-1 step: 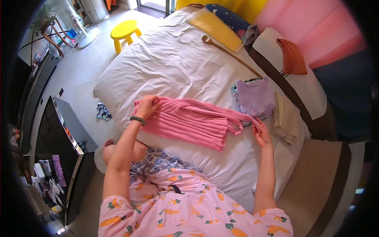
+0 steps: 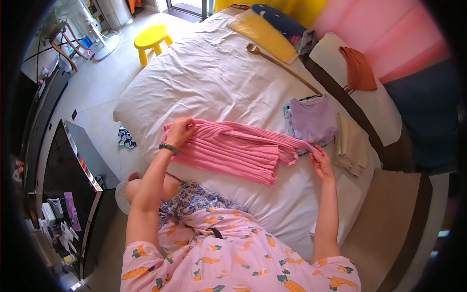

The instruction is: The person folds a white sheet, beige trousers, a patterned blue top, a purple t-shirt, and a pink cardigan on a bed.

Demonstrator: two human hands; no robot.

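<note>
A pink ribbed knit top (image 2: 228, 155) lies spread on the white bed sheet in front of me, its body folded over and its ribs running lengthwise. My left hand (image 2: 180, 132), with a dark green bangle at the wrist, pinches the top's upper left corner. At the other end, my right hand (image 2: 322, 163) grips a narrow sleeve that stretches out to the right. Part of the sleeve makes a small loop beside the ribbed hem. Just beyond my right hand lie a folded lilac shirt (image 2: 314, 119) and folded beige trousers (image 2: 349, 146).
A long wooden stick (image 2: 284, 68) with a curved head lies across the bed (image 2: 194, 73). Farther back are a yellow folded cloth (image 2: 265, 34) and a dark blue pillow (image 2: 279, 22). A rust-coloured cloth (image 2: 359, 70) rests on the headboard. On the floor stands a yellow stool (image 2: 153, 39).
</note>
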